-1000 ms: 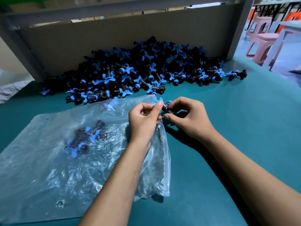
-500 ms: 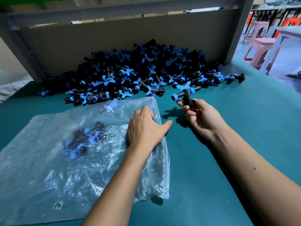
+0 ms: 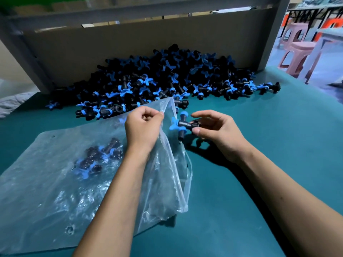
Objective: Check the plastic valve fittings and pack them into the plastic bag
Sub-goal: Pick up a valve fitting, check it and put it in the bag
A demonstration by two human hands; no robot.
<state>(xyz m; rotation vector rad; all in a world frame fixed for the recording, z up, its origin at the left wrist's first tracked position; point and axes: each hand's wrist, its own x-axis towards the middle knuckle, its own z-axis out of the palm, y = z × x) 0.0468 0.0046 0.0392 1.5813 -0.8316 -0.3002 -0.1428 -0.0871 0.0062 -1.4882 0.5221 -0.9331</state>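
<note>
A clear plastic bag [image 3: 55, 191] lies on the teal table with a few black-and-blue valve fittings [image 3: 98, 156] inside. My left hand [image 3: 143, 127] pinches the bag's upper layer at its mouth and lifts it, so the opening faces right. My right hand [image 3: 217, 132] holds one black valve fitting with blue handle [image 3: 182, 125] by its end, just right of the raised bag mouth. A large pile of the same fittings [image 3: 167, 78] lies behind both hands against the back board.
A grey frame and brown board [image 3: 130, 43] close off the back of the teal table [image 3: 278, 145]. Pink plastic stools [image 3: 298, 51] stand beyond the table's right edge. A pale cloth [image 3: 11, 102] lies at the far left.
My left hand went from lying flat on the bag to pinching and lifting its mouth. My right hand brought the fitting down and left, close to the opening.
</note>
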